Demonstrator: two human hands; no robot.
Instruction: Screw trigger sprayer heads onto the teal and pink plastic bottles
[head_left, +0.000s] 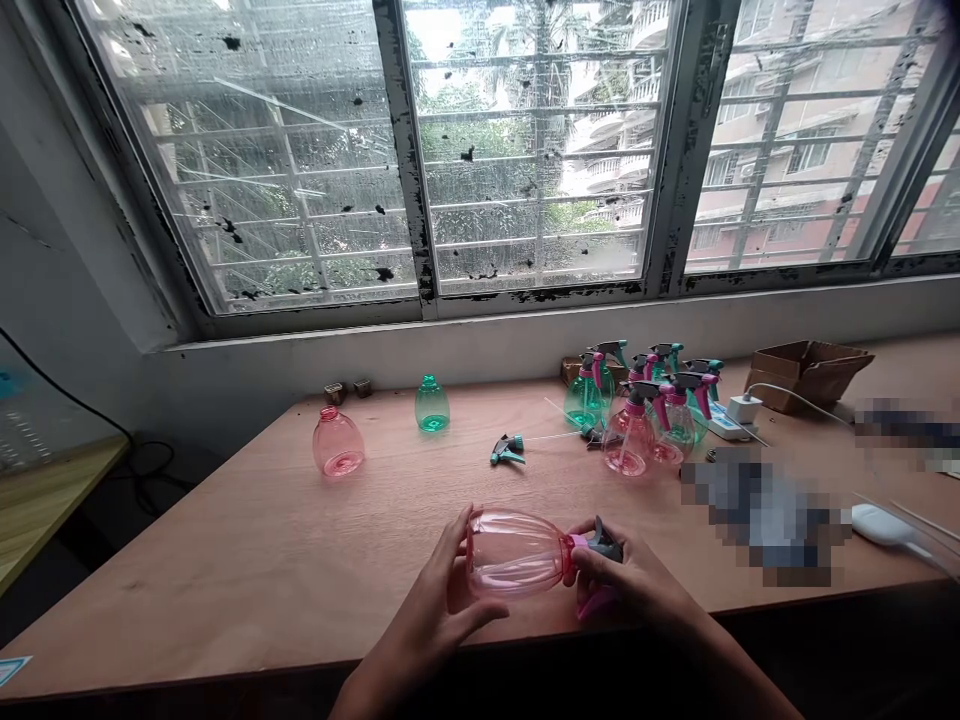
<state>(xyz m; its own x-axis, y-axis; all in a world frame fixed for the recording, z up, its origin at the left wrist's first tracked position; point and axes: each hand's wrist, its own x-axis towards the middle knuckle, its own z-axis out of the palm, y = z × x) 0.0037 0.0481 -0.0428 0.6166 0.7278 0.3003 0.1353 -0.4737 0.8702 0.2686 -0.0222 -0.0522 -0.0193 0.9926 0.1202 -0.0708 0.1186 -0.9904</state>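
Observation:
A clear pink spray bottle (517, 553) lies on its side in the air above the table's front edge, its neck pointing right. My left hand (442, 590) cradles its base, fingers behind it and thumb stretched out below. Around the neck and the grey-and-pink trigger sprayer (604, 545) my right hand (626, 575) is closed; its fingers partly cover the collar. The sprayer sits on the bottle's mouth, and its pink trigger hangs downward. Farther back, a loose grey-and-teal trigger sprayer (508, 450) rests on the table with its tube pointing right.
A pink bottle (337, 445) and a green bottle (432, 405), both without sprayers, stand at the back left. Several spray bottles with sprayers (628, 435) cluster at the back right. Beyond are a cardboard box (806, 375), a white charger (744, 408) and a white mouse-like object (885, 525).

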